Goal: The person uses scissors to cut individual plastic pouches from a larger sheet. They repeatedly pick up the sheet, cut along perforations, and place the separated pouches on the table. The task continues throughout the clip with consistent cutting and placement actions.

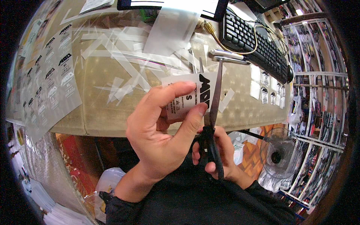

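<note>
Between the thumb and fingers of my left hand is a small translucent printed label with black lettering. My right hand has its fingers through the black handles of a pair of scissors. The scissor blades point up, away from me, and stand apart at the tips. One blade runs along the label's right edge; whether it touches the film I cannot tell. Part of the other blade is hidden behind the label.
Clear film offcuts litter the table. A large printed sheet overhangs its left side. Cut labels lie in rows beside a black keyboard. Pens lie near its cable. A fan stands at right before full shelves.
</note>
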Tool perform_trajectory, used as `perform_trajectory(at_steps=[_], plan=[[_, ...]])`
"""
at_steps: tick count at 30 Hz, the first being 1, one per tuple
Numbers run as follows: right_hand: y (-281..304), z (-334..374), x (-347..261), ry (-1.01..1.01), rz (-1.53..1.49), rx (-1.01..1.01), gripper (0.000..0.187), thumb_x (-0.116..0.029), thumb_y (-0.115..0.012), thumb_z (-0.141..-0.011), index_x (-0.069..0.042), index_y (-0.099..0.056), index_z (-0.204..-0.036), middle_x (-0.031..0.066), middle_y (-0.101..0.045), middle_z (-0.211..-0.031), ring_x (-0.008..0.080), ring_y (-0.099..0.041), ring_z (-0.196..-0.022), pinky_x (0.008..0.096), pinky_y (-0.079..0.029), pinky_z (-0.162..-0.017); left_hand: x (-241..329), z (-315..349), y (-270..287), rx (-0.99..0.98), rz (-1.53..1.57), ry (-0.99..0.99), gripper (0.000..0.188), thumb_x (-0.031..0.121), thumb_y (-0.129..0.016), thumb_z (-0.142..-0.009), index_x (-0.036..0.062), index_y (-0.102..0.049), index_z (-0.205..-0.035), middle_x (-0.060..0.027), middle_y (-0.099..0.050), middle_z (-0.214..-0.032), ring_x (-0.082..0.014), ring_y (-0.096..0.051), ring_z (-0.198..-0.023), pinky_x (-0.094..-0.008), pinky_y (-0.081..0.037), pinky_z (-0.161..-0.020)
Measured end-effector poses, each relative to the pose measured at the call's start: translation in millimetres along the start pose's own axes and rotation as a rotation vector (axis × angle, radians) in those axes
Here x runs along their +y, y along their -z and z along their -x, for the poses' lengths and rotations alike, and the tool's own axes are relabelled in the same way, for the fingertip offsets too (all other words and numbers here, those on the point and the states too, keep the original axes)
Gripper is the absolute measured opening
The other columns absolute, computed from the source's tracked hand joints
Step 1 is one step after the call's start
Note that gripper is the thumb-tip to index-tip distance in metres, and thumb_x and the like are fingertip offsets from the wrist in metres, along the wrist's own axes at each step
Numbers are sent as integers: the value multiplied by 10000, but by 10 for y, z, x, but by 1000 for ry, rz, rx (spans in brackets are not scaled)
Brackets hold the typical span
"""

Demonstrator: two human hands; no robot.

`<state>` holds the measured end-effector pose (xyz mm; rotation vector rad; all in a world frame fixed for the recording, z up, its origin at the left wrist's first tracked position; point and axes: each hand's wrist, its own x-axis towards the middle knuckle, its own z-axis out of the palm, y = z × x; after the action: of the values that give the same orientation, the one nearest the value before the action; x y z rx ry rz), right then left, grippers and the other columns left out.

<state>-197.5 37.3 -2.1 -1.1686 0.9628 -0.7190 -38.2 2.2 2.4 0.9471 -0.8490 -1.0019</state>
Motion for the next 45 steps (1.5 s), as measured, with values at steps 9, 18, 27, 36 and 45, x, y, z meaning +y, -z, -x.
perform_trajectory(at_steps=[9, 18, 27, 36, 45], plan=[[12, 52, 17, 88, 88, -14, 703, -266, -761, -727, 10, -398, -1262, 52, -587, -696, 101, -570, -600, 230, -433, -530, 30, 17, 3, -21, -57, -22, 333, -60, -661, -755, -39, -547, -1067, -95, -610, -976, -134, -605, -847, -242, -500, -752], [27, 74, 19, 115, 169, 4, 688, -253, -766, -727, -8, -409, -1261, 36, -589, -675, 99, -575, -589, 228, -435, -521, 42, 13, -15, -31, -28, -28, 349, -55, -671, -749, -31, -550, -1075, -102, -603, -1015, -141, -594, -895, -255, -487, -795], [-2, 62, 38, 106, 149, 52, 623, -217, -750, -748, -3, -438, -1243, 29, -579, -663, 94, -558, -575, 226, -425, -508, -11, 13, -49, -6, 0, 5, 340, -61, -674, -744, -21, -559, -1061, -89, -600, -1007, -132, -595, -883, -242, -494, -767], [-84, -60, 124, -135, 18, 117, 605, -296, -699, -794, 35, -420, -1217, 45, -544, -678, 111, -538, -502, 222, -437, -439, -270, -8, 57, 50, -36, 187, 253, -50, -626, -796, -42, -568, -1042, -76, -560, -975, -91, -576, -818, -210, -521, -658], [412, -167, -36, -42, -213, 470, 551, -79, -688, -792, -50, -401, -1262, 68, -618, -886, 103, -574, -764, 220, -472, -631, -349, 272, -261, -258, -320, 81, 515, 132, -492, -832, -69, -401, -1297, -216, -510, -1157, -284, -513, -1055, -354, -382, -914]])
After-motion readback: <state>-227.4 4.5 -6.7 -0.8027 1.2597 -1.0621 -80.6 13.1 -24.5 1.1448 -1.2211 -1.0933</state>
